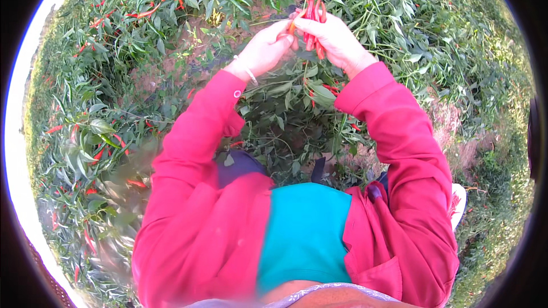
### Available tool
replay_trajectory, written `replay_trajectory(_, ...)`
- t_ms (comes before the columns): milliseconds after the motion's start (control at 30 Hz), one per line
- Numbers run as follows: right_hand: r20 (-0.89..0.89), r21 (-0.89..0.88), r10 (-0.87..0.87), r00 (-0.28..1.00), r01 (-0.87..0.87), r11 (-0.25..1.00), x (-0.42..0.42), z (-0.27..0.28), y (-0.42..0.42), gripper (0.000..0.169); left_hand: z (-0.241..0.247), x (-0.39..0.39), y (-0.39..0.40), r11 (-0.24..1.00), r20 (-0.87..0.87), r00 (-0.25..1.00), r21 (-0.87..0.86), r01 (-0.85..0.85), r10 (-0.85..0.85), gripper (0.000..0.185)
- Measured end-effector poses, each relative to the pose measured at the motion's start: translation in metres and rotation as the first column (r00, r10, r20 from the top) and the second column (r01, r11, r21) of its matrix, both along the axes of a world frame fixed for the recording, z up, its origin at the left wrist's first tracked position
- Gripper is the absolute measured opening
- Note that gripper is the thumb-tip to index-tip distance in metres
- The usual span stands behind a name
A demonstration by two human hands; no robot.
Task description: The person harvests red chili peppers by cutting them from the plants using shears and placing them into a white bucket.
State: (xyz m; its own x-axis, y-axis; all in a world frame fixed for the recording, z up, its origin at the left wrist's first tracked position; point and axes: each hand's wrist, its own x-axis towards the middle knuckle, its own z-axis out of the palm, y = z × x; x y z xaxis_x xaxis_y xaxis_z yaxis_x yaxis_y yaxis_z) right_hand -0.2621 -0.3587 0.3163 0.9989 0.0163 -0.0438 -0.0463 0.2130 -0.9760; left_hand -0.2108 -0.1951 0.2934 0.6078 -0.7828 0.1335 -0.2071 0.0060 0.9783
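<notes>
A bunch of slender red chili peppers (310, 23) is gripped in my right hand (340, 42), its tips pointing up and down past the fingers. Close beside it, my left hand (269, 47) pinches an orange-red chili pepper (292, 28) between thumb and fingers. The two hands meet near the top of the view, and some fingers are hidden behind the peppers. Just below them, leafy chili stems (295, 90) carry more red peppers (330, 89).
Chili plants (100, 137) with red and green fruit spread along the left, and leafy plants (428, 47) lie to the right. Bare soil (147, 77) shows between rows. A white container (460, 194) with red peppers stands beyond my right elbow, partly hidden.
</notes>
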Motion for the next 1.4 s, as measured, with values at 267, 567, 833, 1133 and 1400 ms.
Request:
replay_trajectory(267, 0.344, -0.079, -0.21, 0.915, 0.25, 0.965, -0.034, 0.036, -0.024, 0.021, 0.027, -0.034, -0.057, 0.974, -0.133, 0.972, -0.089, -0.206, 0.193, 0.02)
replay_trajectory(567, -0.109, 0.447, -0.03, 0.994, 0.076, 0.891, -0.022, 0.015, -0.063, 0.022, 0.023, -0.053, -0.078, 0.938, 0.785, 0.565, -0.058, -0.342, 0.255, 0.013)
replay_trajectory(833, 0.292, -0.18, 0.144, 0.945, -0.093, 0.979, -0.021, 0.003, -0.094, 0.026, 0.004, -0.039, -0.085, 0.901, 0.098, 0.912, 0.144, -0.409, 0.398, 0.059)
replay_trajectory(1133, 0.22, -0.054, 0.086, 0.972, -0.076, 0.996, -0.005, -0.041, -0.088, 0.026, -0.004, -0.061, -0.099, 0.871, 0.07, 0.9, 0.232, -0.434, 0.43, 0.029)
replay_trajectory(1400, 0.225, 0.03, -0.102, 0.969, 0.098, 0.995, -0.012, -0.051, -0.112, 0.02, -0.017, -0.068, -0.114, 0.758, 0.306, 0.829, 0.344, -0.554, 0.467, 0.021)
